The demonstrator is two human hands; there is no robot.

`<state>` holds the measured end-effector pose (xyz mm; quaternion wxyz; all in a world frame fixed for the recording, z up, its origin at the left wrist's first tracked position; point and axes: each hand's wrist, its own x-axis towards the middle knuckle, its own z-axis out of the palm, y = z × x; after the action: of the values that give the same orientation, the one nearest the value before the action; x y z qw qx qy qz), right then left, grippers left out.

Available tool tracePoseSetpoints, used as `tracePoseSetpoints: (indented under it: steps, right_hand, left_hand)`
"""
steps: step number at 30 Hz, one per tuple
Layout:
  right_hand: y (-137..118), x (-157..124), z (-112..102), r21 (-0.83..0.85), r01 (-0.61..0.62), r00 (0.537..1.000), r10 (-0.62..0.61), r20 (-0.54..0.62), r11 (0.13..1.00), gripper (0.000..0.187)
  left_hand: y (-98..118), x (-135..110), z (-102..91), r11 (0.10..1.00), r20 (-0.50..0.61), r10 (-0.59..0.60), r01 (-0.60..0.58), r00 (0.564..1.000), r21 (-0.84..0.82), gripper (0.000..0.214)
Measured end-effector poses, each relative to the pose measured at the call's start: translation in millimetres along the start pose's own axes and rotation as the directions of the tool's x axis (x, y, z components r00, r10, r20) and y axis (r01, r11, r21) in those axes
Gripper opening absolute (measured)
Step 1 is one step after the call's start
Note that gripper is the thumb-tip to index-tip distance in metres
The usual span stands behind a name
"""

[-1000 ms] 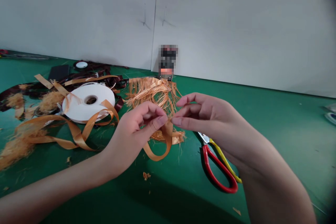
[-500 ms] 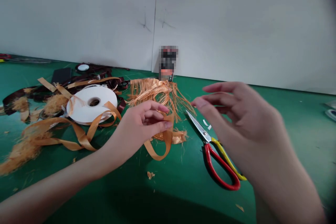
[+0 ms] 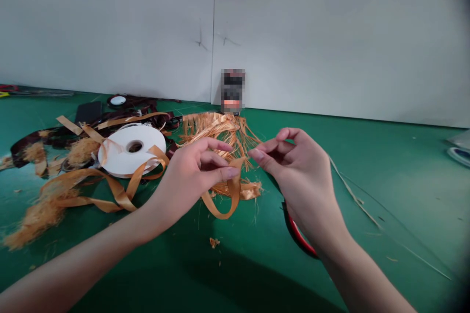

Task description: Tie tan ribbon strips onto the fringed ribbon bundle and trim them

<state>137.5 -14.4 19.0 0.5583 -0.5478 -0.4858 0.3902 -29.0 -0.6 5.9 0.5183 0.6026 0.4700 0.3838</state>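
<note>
At the left of the desk [image 3: 414, 181], well forward of its back edge, lies a frayed tan clump [image 3: 38, 220]; the loose tan ribbon [image 3: 115, 190] beside it twists rightward. Behind these, nearer the back edge, dark brown ribbon [image 3: 22, 144] spreads in a tangle, with a flat black object [image 3: 88, 111] next to it. A white spool [image 3: 119, 159] lies flat just to the right, a tan strip curling over its rim.

The left hand [image 3: 183, 178] comes next, its thumb and lower fingers clamped on the held tan ribbon [image 3: 235, 188], the index finger extended clear above. That ribbon hangs in a loop below the hand, over the middle of the desk, its upper end drawn to a thin tip between the two hands. Beyond it, fringed orange ribbon [image 3: 205, 127] reaches almost to the back edge, where a blurred-out object [image 3: 232, 90] stands against the white wall [image 3: 330, 34].

The right hand [image 3: 306, 176] has its thumb and index fingertips together just beside that tip; whether they pinch a fibre is too small to tell. Red-handled scissors [image 3: 299, 237] lie beneath, mostly hidden. Further right, a pale strand [image 3: 354, 198] slants away from the back edge.
</note>
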Motion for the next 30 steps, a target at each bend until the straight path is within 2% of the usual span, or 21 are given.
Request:
tracePoseSetpoints:
  steps: [5, 7, 9, 11, 13, 16, 20, 25, 28, 30]
  right_hand:
    - [14.9, -0.3, -24.6, -0.097, 0.015, 0.993, -0.026, -0.118, 0.995, 0.032]
    - [26.5, -2.5, -40.2, -0.23, -0.001, 0.997, -0.017, -0.077, 0.973, 0.025]
    - [41.5, -7.2, -57.5, -0.471, -0.015, 0.999, 0.0, -0.033, 0.882, 0.024]
    - [57.8, -13.7, -74.8, -0.635, -0.059, 0.997, 0.016, -0.073, 0.771, 0.022]
    - [72.0, -20.2, -90.1, -0.751, -0.057, 0.997, 0.005, -0.071, 0.658, 0.02]
    - [82.8, -27.7, -103.1, -0.781, -0.064, 0.996, -0.01, -0.089, 0.621, 0.02]
    - [74.5, -32.3, -93.1, -0.722, -0.013, 0.999, 0.041, 0.021, 0.692, 0.024]
    - [46.8, -27.9, -55.6, -0.591, 0.136, 0.988, -0.069, 0.136, 0.795, 0.021]
    - [32.0, -21.9, -36.0, -0.56, 0.239, 0.965, -0.127, 0.231, 0.793, 0.022]
    - [25.4, -17.9, -27.3, -0.553, 0.323, 0.936, -0.173, 0.306, 0.769, 0.015]
  left_hand:
    - [-0.6, 2.5, -0.7, 0.999, 0.003, 0.01, -0.01, 1.0, 0.052, 0.022]
    - [-1.9, 4.2, -0.7, 0.997, -0.01, 0.014, -0.013, 1.0, 0.077, 0.02]
    - [-3.4, 6.1, -0.7, 0.995, -0.015, 0.013, -0.011, 1.0, 0.096, 0.019]
    - [-4.3, 7.8, -0.9, 0.996, -0.018, 0.012, -0.01, 1.0, 0.093, 0.017]
    - [-4.2, 9.2, -1.4, 0.997, -0.022, 0.017, -0.015, 1.0, 0.081, 0.015]
    - [-2.8, 9.8, -2.0, 0.996, -0.006, 0.037, -0.037, 0.999, 0.08, 0.01]
    - [-1.3, 7.2, -0.7, 0.994, 0.033, 0.051, -0.054, 0.998, 0.093, 0.007]
    - [-2.6, 4.1, 2.2, 0.992, 0.047, 0.05, -0.055, 0.998, 0.114, 0.012]
    - [-3.7, 3.7, 2.8, 0.987, 0.07, 0.073, -0.082, 0.995, 0.138, 0.013]
    - [-3.7, 3.5, 3.2, 0.986, 0.077, 0.078, -0.089, 0.994, 0.144, 0.011]
